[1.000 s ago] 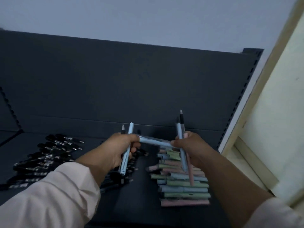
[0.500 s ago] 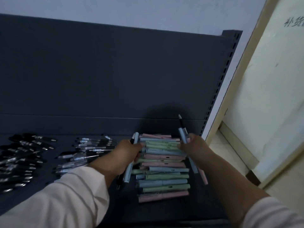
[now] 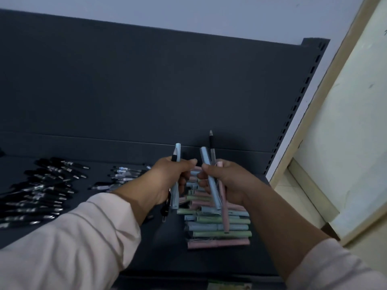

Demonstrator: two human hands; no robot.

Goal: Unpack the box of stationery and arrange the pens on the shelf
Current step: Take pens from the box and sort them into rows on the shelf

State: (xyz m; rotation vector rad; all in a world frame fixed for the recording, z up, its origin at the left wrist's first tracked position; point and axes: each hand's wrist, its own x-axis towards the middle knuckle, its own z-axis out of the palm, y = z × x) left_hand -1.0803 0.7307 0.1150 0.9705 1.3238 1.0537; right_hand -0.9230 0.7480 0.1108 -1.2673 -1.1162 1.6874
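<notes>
No legible text, brand or number was found. The clear pens [image 3: 123, 173] lying far centre-left on the shelf [image 3: 163, 252] carried small pale labels, too small and blurred to read. The pastel pens [image 3: 217, 234] stacked at near right showed no readable marking. A dark stroke on the cream panel [image 3: 356, 122] at far right was cut by the frame edge and could not be read.

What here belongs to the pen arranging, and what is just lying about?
In the job: left hand; right hand; held pens; pastel pen stack; black pens; clear pens; shelf.
Just around: wall; cream panel.
</notes>
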